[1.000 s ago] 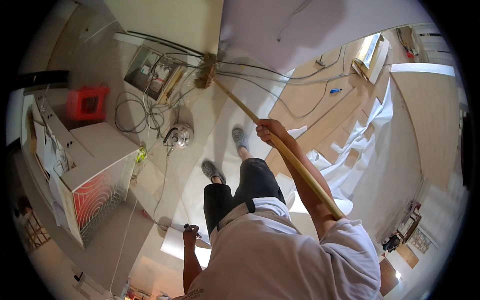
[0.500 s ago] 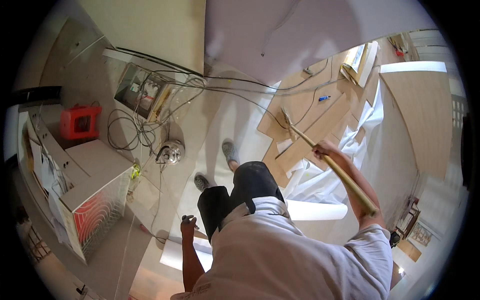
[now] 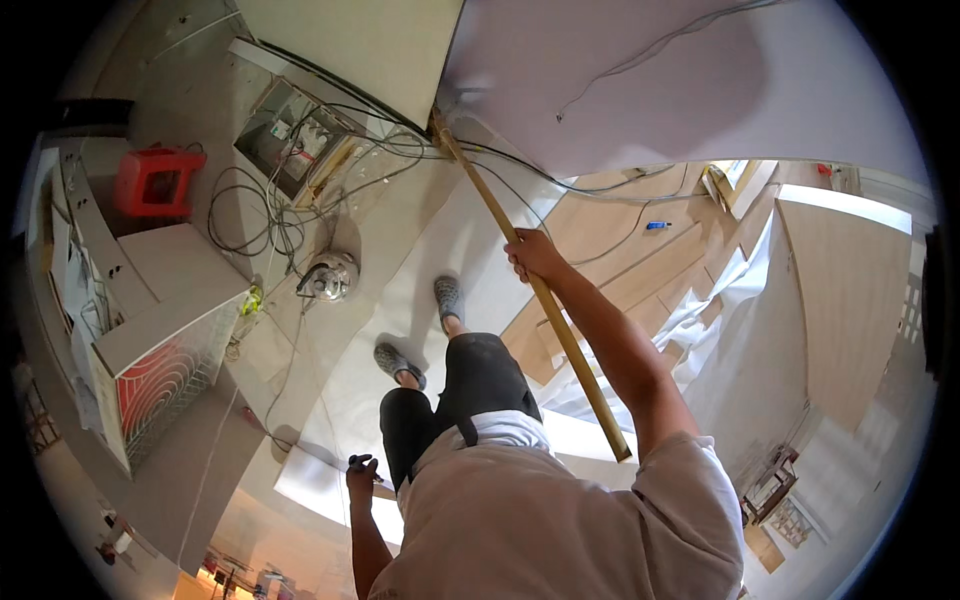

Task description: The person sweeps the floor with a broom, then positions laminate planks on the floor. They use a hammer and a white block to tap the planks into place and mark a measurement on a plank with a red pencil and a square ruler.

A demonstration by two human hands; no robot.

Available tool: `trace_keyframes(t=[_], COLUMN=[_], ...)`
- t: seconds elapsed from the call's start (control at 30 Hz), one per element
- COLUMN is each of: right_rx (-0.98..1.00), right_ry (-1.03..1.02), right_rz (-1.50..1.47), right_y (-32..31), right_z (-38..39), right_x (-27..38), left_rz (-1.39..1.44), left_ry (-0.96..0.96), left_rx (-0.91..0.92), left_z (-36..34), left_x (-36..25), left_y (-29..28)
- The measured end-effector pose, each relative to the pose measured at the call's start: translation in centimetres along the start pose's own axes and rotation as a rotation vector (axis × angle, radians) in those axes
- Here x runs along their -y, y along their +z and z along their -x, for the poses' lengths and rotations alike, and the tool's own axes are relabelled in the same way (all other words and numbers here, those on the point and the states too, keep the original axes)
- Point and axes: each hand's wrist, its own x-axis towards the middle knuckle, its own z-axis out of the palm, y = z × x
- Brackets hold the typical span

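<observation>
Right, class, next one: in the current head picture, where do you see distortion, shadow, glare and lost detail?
Head view: fisheye curvature bows the wood panel; head view: a broad shadow darkens the lilac surface; head view: bright glints mark the round metal object; head view: the far end of the pole is too indistinct to read.

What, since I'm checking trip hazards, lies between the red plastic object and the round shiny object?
Loops of dark cable lie between them, as the head view shows.
</observation>
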Motion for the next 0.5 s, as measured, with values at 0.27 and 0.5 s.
trace_keyframes(t=[0.27, 0.5], right_rx=[-0.296, -0.313], right_ry=[0.149, 0.234], right_rz=[0.270, 0.401], right_y=[-5.1, -12.6], right_z=[16.6, 14.6], right_x=[-5.0, -11.0], left_rz=[0.104, 0.042], left_ry=[0.057, 0.063], left_rx=[0.073, 0.074], left_z=[-3.4, -5.0], left_x=[-1.3, -3.0], left_y=[1.1, 1.5])
